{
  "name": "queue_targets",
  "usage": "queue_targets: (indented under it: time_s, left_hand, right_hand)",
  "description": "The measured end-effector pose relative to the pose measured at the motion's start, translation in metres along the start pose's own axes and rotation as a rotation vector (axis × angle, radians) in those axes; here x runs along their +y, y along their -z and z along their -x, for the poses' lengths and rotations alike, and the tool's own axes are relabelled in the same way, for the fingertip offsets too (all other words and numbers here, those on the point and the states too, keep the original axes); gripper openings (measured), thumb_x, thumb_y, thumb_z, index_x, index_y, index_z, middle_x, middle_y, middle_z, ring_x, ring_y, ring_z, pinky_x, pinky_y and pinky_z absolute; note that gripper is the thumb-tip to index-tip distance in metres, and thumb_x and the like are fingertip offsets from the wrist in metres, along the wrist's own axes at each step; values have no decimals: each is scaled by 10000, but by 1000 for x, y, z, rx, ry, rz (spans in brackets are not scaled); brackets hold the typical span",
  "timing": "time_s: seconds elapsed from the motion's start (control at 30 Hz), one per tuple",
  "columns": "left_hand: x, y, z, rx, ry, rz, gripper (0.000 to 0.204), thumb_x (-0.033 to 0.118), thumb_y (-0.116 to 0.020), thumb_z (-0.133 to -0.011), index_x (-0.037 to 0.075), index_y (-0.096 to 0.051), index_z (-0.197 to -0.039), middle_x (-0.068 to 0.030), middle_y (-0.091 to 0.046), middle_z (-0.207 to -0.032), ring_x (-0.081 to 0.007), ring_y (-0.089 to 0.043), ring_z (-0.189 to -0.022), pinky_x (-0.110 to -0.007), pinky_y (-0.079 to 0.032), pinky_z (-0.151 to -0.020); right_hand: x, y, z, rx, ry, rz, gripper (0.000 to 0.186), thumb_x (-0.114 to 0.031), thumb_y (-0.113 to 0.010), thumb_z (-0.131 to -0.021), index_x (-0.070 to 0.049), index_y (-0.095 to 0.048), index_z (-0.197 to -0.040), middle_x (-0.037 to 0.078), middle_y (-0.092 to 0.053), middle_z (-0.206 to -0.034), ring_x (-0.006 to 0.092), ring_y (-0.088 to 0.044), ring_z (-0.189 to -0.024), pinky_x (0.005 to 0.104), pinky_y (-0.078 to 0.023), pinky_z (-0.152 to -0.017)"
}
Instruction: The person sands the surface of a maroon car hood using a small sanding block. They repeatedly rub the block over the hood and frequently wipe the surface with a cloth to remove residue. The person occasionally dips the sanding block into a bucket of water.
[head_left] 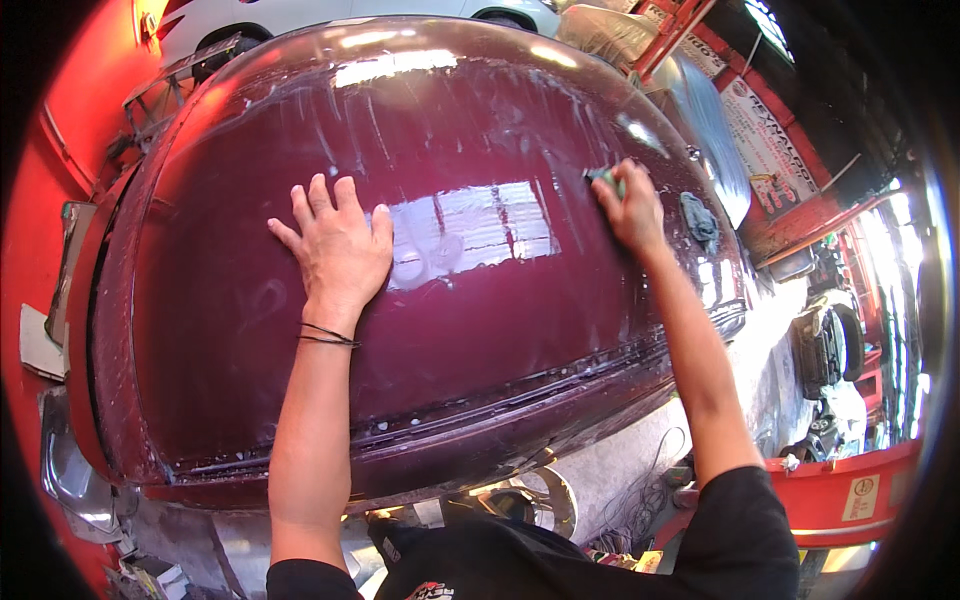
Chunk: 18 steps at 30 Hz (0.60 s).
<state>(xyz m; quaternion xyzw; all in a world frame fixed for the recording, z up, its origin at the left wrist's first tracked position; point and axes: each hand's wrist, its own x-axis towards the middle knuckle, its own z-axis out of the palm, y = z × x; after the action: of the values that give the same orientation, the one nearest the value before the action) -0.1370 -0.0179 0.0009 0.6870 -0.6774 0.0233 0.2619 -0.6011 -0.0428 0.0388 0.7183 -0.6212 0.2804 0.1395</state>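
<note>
spread left hand [340,245], then right hand [632,210] pinching a pad, on a maroon vehicle panel [450,340].
the left hand rests on the panel, fingers fanned away from the body, dark cords [328,336] around its wrist; a bright reflection [480,235] lies between the hands. to the right, thumb and fingers of the right hand pinch a small green pad [617,184], dark at its left end; it lies right of the left hand and slightly farther out, its long axis apparently left to right, though fingers hide much of it. beyond, near the panel's right side, lies a crumpled blue-grey cloth [699,222], its long axis pointing roughly away from the body, apart from both hands, the right one nearer.
</note>
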Motion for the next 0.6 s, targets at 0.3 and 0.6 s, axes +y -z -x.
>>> queue_targets:
  time_s: [0.3,0.6]
  left_hand:
    - [-1,2,6,22,-23,7,684,468,-671,-1144,2,-580,-1636,-324,-463,-1802,-566,-345,-1729,-892,-210,-1344]
    - [8,10,-1,-71,15,-22,686,439,-660,-1151,2,-535,-1665,-330,-423,-1833,-559,-306,-1752,-886,-180,-1360]
  right_hand:
    - [-23,6,13,-26,-1,-27,409,-406,-841,-1100,-79,-668,-1274,205,-730,-1197,465,-736,-1135,579,-594,-957]
    - [-9,-36,-60,-69,57,2,383,-405,-811,-1119,-81,-645,-1237,223,-712,-1159,459,-735,-1127,569,-589,-930]
